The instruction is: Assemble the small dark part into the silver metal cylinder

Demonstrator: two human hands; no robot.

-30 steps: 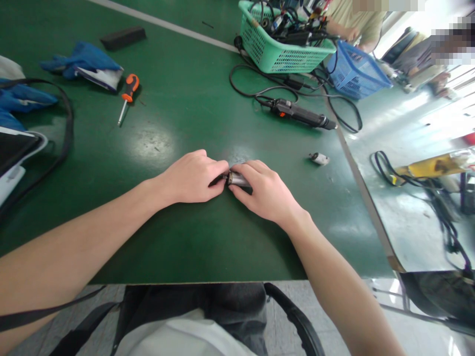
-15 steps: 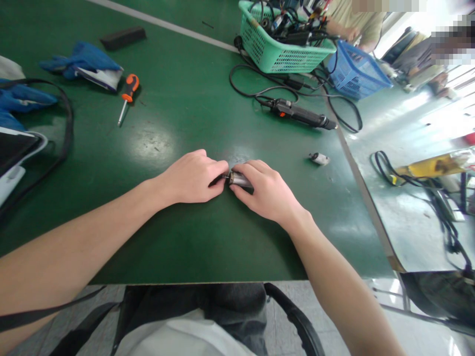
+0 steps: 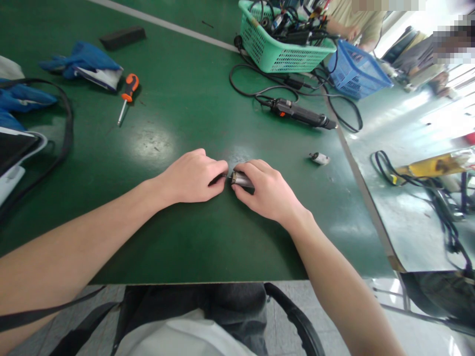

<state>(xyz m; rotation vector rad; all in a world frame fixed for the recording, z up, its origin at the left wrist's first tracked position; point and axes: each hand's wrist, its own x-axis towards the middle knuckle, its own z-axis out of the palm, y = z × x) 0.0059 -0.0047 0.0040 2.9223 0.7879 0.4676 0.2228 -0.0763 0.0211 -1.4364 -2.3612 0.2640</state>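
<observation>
Near the middle of the green table (image 3: 178, 242), my right hand (image 3: 269, 190) grips a small silver cylinder that looks like a small motor (image 3: 243, 180), its dark end facing left. Just left of it, my left hand (image 3: 196, 178) is closed, thumb and forefinger pinched at the motor's thin shaft end. Whatever sits between those left fingertips is too small and hidden to name. A second small silver cylinder (image 3: 319, 158) lies on the table to the right of my hands.
Beyond my hands lies a black electric screwdriver (image 3: 297, 113) with its cable. A green basket (image 3: 285, 58) of tools and a blue basket (image 3: 356, 74) stand behind. An orange-handled screwdriver (image 3: 129, 91), blue gloves (image 3: 83, 62) and a dark block (image 3: 123, 38) lie left. Another person sits across.
My right hand and the motor have shifted very slightly right, widening the small gap to my left fingertips. My left hand is nearly still.
</observation>
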